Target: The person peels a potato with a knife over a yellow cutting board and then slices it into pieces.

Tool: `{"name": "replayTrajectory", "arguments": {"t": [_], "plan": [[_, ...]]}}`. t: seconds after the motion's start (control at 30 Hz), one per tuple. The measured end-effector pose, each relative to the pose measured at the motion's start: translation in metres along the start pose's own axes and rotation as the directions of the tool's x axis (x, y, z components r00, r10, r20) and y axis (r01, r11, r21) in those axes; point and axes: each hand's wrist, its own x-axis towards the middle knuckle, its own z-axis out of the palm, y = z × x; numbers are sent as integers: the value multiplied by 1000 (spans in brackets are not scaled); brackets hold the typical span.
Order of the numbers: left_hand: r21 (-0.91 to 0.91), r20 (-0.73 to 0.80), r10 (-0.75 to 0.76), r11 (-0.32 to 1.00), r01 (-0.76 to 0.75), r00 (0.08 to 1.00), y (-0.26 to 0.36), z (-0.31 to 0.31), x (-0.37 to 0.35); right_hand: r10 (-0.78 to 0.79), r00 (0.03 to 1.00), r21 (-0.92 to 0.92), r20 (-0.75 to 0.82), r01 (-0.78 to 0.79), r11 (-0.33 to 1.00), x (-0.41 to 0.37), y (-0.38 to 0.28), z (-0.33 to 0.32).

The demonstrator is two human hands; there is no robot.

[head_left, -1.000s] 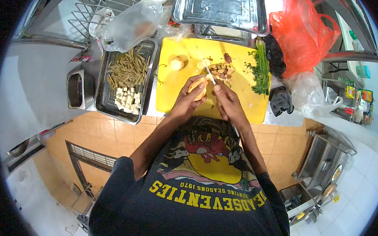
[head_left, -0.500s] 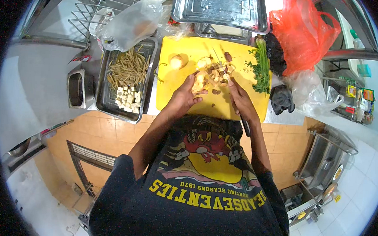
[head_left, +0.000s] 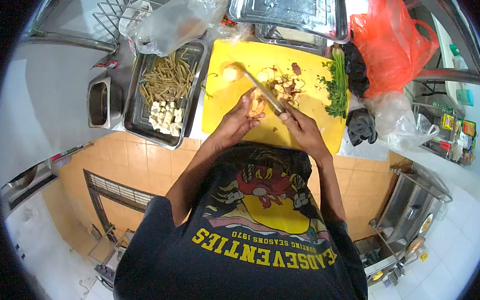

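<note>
My left hand [head_left: 234, 122] is closed around a partly peeled potato [head_left: 257, 104], held just above the yellow cutting board [head_left: 301, 129]. A knife [head_left: 264, 90] is gripped in my right hand [head_left: 305, 133]. Its blade slants up and left across the board, close beside the potato; whether it touches cannot be made out. Behind the hands lies a heap of peelings [head_left: 289, 91], pale on one side and brown on the other. A pale, peeled potato [head_left: 231, 72] rests near the board's left edge.
Left of the board, a metal tray [head_left: 134, 124] holds green bean pieces [head_left: 167, 80] and white cubes [head_left: 166, 118]. Leafy green stalks [head_left: 337, 87] lie along the board's right edge. Another metal tray [head_left: 288, 11] sits behind it. A red plastic bag [head_left: 389, 44] stands at the right.
The knife has swung from over the peelings leftward, its blade now beside the potato. My right hand has turned with it. The whole view has shifted slightly.
</note>
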Motion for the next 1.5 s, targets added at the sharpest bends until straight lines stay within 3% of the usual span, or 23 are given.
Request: {"name": "replayTrajectory", "arguments": {"t": [0.03,0.13,0.17,0.2,0.23,0.27,0.33,0.43,0.63,0.8,0.93,1.0,1.13,1.23,1.3,1.33,1.43,1.5], "plan": [[-3,0,-5,1000,5,1000,-2,2,-2,6,1000,0,0,-6,1000,-2,-2,1],[109,89,76,990,-86,993,-8,6,-5,-163,984,-128,66,170,977,-3,-13,0],[224,154,161,955,-193,975,-15,2,-2,-163,984,-131,66,170,977,-4,-20,-3],[328,227,236,895,-302,945,-16,3,-1,-67,991,-174,118,87,981,-4,-29,-6],[327,225,239,895,-304,945,-18,5,1,31,986,-219,166,6,976,-4,-34,-8],[315,218,270,890,-330,938,-20,8,3,30,985,-220,171,8,975,-4,-31,-8],[304,205,306,883,-358,930,-16,18,0,-99,986,-138,136,118,983,-4,-24,-8],[377,212,288,858,-349,934,-12,27,-3,-37,983,-240,179,80,968,-5,-23,-14],[318,151,347,870,-378,926,-25,42,-3,-152,986,-148,72,161,976,-12,-21,-16],[534,13,491,733,-421,871,-39,49,-3,-57,993,-193,99,76,978,-14,-21,-19],[484,25,400,797,-361,916,-29,47,-15,-46,982,-52,181,56,997,-15,-21,-23],[414,89,313,852,-321,946,-19,48,-18,-95,981,-84,169,110,990,-16,-27,-26],[423,52,337,845,-327,940,-19,54,-19,-195,970,-66,143,206,976,-17,-26,-23],[303,87,421,852,-426,903,-26,58,-15,-126,984,-107,123,139,984,-18,-23,-16],[347,-41,537,798,-492,843,-37,59,-8,-177,984,-128,36,180,975,-16,-23,-6],[271,-86,514,836,-477,853,-40,60,-7,-223,974,-147,-40,215,966,-14,-22,-1],[268,-85,471,860,-435,878,-32,51,-11,-197,980,-3,-15,197,980,-9,-18,7],[273,-49,472,854,-443,880,-25,42,-10,-188,981,-1,-36,188,982,-7,-24,14]]}}
